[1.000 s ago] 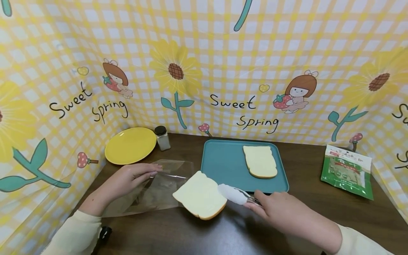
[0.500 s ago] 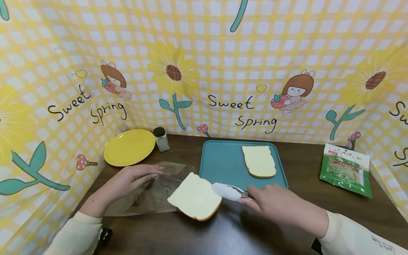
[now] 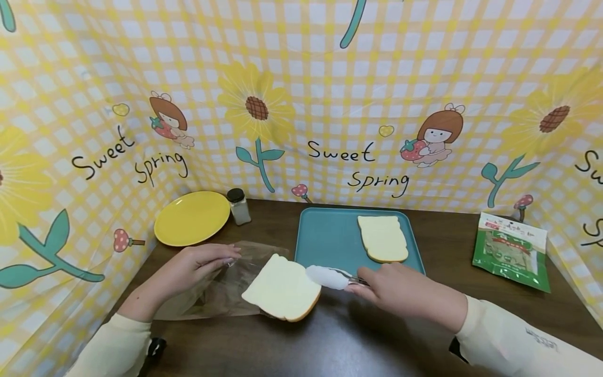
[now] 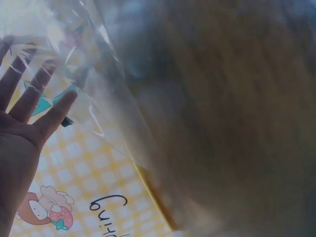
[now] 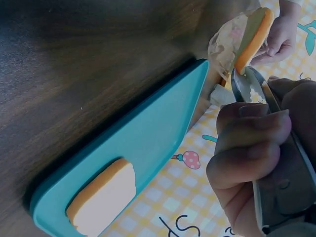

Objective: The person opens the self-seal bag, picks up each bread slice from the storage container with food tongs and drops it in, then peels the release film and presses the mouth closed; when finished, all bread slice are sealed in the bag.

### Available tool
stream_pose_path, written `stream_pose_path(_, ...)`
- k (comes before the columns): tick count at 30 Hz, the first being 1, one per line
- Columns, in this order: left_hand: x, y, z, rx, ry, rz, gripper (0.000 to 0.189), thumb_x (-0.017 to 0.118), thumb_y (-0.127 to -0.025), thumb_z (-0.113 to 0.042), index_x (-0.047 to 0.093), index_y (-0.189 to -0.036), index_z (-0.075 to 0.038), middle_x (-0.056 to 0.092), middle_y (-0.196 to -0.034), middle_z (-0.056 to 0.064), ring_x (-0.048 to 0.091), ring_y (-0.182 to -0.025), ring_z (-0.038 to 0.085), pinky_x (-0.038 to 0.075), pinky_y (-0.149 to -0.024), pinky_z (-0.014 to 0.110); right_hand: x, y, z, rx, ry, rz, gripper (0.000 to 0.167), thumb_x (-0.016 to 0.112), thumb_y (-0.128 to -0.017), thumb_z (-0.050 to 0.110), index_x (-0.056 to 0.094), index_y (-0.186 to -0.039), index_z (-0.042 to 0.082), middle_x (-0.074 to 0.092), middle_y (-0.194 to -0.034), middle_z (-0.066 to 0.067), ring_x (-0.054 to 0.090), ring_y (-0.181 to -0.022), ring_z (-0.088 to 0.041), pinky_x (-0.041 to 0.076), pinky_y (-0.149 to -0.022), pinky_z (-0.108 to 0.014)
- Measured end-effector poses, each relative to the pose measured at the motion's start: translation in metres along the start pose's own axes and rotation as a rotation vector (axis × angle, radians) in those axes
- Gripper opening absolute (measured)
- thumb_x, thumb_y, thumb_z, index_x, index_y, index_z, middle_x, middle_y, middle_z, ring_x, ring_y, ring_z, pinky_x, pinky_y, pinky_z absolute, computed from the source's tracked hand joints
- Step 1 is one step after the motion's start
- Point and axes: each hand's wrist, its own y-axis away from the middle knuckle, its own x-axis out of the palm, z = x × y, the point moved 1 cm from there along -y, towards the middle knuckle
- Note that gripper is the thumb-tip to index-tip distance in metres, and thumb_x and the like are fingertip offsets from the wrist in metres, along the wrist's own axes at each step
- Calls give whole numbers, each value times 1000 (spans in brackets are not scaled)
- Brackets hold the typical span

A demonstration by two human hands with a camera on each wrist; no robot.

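Observation:
In the head view my left hand (image 3: 198, 264) pinches the upper edge of a clear plastic bag (image 3: 221, 293) at the left of the table; the left wrist view shows fingers (image 4: 59, 113) against the film. My right hand (image 3: 400, 290) grips tongs (image 3: 327, 277) with white tips. Between the tips is one edge of a bread slice (image 3: 280, 290), held above the table. The slice's left side overlaps the bag's right end; whether any of it lies inside I cannot tell. In the right wrist view the slice (image 5: 256, 39) stands nearly edge-on before the bag.
A teal tray (image 3: 325, 241) lies behind the right hand, bearing another bread slice (image 3: 383, 238). At the back left are a yellow plate (image 3: 192, 217) and a black-lidded jar (image 3: 239, 209). A green-and-white packet (image 3: 511, 254) lies at the right. Patterned cloth walls enclose the table.
My right hand has moved left with the tongs and the slice, and the slice covers more of the bag's right end. The left hand has barely moved.

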Motion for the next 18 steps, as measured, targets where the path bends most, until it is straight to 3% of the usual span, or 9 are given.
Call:
stream_pose_path(6,1,-1,-1,7,5,-6,34,72,-101,-8,78,-130,-27,74,-141,-3,69,-132,10,45,-106,1,1,-8,2,-17,31,-3,43,48,-111,57,65,-103,18,49,-63,11,42,-51,-4,35,-48,-23)
stream_pose_path(18,3,-3,-3,14,10,-5,34,72,-102,-11,77,-129,-30,75,-139,-5,69,-133,15,45,-107,3,1,-22,4,-46,71,-21,42,49,-111,55,61,-96,17,47,-61,8,43,-51,-6,37,-50,-25)
